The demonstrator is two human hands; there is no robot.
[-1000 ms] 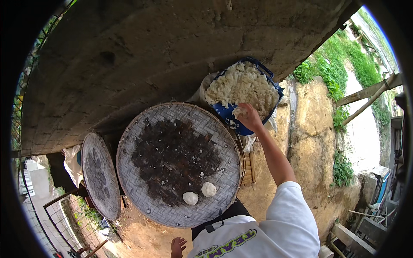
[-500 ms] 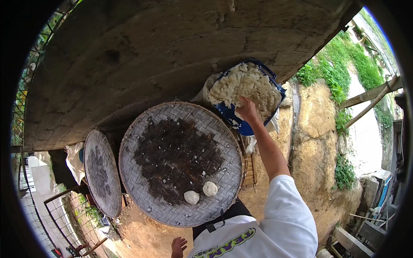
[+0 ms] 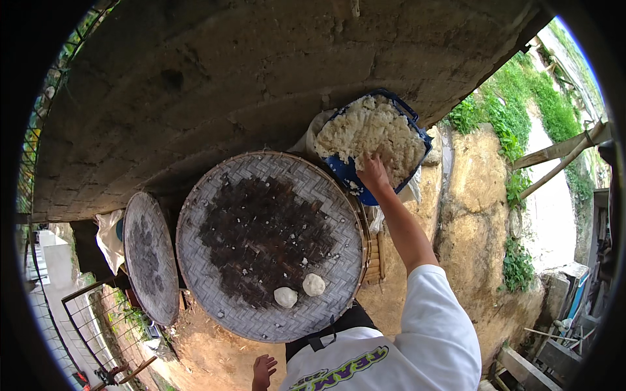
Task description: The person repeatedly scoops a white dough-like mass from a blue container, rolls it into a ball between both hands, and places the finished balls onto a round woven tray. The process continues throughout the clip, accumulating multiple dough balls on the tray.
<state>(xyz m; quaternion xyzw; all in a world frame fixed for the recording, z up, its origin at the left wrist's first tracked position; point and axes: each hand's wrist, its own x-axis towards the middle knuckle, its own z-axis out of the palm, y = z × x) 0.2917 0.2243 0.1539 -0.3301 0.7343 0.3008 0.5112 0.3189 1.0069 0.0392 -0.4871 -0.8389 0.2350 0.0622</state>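
My right hand [image 3: 373,174] reaches forward into a blue tub [image 3: 417,133] heaped with white crumbly dough [image 3: 365,133], fingers pressed into the dough at its near edge. Whether it grips a lump I cannot tell. A large round woven bamboo tray [image 3: 215,195] with a dark stained middle lies in front of me. Two white dough balls [image 3: 300,291] sit side by side near its close rim. My left hand [image 3: 263,370] hangs low at the bottom edge, fingers apart, holding nothing.
A smaller round woven tray [image 3: 150,257] leans to the left of the big one. A grey concrete wall [image 3: 261,72] stands behind. Bare earth bank [image 3: 476,221] and green plants [image 3: 515,117] lie to the right, a wire fence [image 3: 91,326] at lower left.
My right hand has stayed at the tub, shifting slightly into the dough. The view has drifted a little; the two dough balls have not moved.
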